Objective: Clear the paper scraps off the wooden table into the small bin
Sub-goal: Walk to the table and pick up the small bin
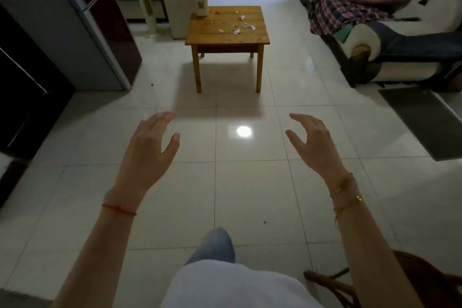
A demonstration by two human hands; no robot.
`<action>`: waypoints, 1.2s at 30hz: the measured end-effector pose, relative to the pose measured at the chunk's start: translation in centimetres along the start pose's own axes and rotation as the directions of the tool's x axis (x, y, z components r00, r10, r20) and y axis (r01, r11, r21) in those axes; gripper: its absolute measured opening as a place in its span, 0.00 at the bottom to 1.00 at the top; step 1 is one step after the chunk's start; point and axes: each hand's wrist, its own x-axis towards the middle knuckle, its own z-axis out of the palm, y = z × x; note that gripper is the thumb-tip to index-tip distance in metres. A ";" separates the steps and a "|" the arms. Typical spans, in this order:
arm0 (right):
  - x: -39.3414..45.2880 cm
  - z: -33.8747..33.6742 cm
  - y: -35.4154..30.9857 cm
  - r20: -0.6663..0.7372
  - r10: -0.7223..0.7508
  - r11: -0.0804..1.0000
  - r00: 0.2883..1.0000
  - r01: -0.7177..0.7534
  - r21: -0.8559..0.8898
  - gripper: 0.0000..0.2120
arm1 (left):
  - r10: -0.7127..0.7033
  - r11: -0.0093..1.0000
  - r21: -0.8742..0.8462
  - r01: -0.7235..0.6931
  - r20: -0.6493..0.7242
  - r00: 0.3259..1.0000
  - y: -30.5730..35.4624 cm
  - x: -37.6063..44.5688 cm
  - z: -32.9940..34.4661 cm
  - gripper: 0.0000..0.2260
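A small square wooden table (212, 35) stands on the tiled floor well ahead of me. Several white paper scraps (241, 25) lie scattered over its right half, with a small red bit near the back. A small cream bin (201, 4) stands on the table's far left corner. My left hand (147, 150) and my right hand (312, 145) are both raised in front of me, far short of the table, fingers spread and holding nothing.
A grey fridge (75, 20) stands at the left, a sofa (400, 40) heaped with clothes at the right. A white box-shaped appliance (177, 12) sits just left of the table. A dark mat (425, 120) lies at the right. A wicker chair (412, 282) is at my lower right.
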 end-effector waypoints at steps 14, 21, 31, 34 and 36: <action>17.6 8.3 3.3 0.099 0.072 0.997 0.993 -0.072 -0.001 0.20 | -0.105 0.994 -0.039 0.106 0.025 0.994 -7.9 16.2 6.9 0.20; 31.9 11.8 2.5 0.049 0.092 0.996 0.995 -0.093 0.012 0.20 | -0.069 0.997 -0.040 0.072 0.068 0.995 -13.8 30.8 7.5 0.21; 46.5 16.8 4.9 0.089 0.127 0.992 0.988 -0.127 -0.011 0.20 | -0.098 0.993 -0.054 0.105 0.120 0.988 -19.4 46.1 10.3 0.21; 51.3 18.6 6.6 0.112 0.128 0.992 0.985 -0.127 -0.014 0.20 | -0.106 0.992 -0.056 0.114 0.127 0.986 -20.8 50.8 12.1 0.21; 55.1 19.4 7.8 0.116 0.119 0.993 0.986 -0.119 -0.011 0.20 | -0.111 0.991 -0.056 0.119 0.124 0.986 -21.7 54.5 13.3 0.21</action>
